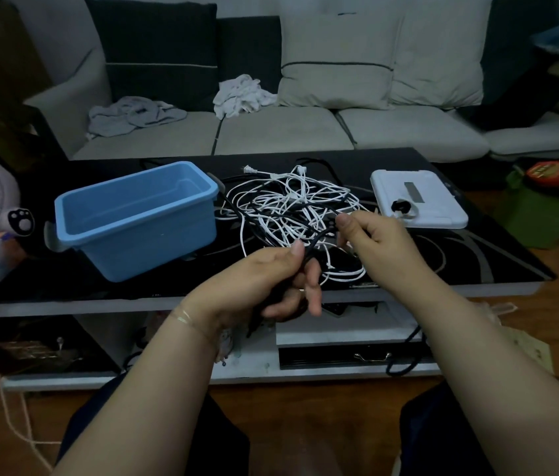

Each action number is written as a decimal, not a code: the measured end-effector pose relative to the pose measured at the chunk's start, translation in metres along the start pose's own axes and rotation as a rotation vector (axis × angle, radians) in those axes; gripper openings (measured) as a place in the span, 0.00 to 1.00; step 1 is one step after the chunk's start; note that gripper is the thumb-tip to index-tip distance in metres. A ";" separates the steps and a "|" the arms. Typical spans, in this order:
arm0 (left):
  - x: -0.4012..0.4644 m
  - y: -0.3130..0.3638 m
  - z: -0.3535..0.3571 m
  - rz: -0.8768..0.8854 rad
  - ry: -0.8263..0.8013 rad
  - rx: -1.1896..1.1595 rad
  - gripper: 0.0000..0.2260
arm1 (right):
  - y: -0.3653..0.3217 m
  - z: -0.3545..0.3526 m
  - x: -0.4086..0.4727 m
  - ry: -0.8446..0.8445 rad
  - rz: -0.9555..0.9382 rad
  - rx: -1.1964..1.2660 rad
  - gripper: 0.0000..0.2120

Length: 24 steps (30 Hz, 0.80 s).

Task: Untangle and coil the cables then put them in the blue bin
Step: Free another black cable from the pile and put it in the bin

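Black cable (317, 235) runs between both hands: left hand (271, 280) grips gathered loops, right hand (371, 235) pinches it. Tangle (292, 207) just beyond; bin (133, 218) far-left, nearer left hand.

head cam | faces forward-down | close over table (477, 266) | single view

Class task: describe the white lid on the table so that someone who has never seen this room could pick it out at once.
Start at the black coffee table in front of the sofa. Right of the cable tangle, near the table's right end, lies the white lid. It alone there is flat, rectangular and white.
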<state>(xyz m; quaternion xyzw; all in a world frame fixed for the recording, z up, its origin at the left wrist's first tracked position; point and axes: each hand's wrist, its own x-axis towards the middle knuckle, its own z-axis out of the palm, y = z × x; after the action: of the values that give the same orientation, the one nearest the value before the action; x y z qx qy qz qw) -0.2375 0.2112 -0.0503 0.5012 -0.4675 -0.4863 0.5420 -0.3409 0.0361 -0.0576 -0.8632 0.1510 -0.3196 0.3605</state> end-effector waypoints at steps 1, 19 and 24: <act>0.001 -0.001 0.001 0.013 -0.001 -0.097 0.19 | -0.001 0.006 -0.002 -0.005 0.023 0.055 0.22; 0.001 0.011 -0.013 0.283 0.643 -0.367 0.17 | -0.029 0.063 -0.034 -0.424 0.027 -0.054 0.04; 0.006 0.007 -0.014 0.363 0.745 -0.375 0.15 | -0.025 0.052 -0.033 -0.684 0.056 -0.133 0.25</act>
<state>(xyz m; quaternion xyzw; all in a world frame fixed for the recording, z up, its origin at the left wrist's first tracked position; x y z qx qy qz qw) -0.2230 0.2067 -0.0442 0.4450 -0.2247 -0.2464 0.8312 -0.3308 0.0969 -0.0824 -0.9374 0.0654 0.0087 0.3421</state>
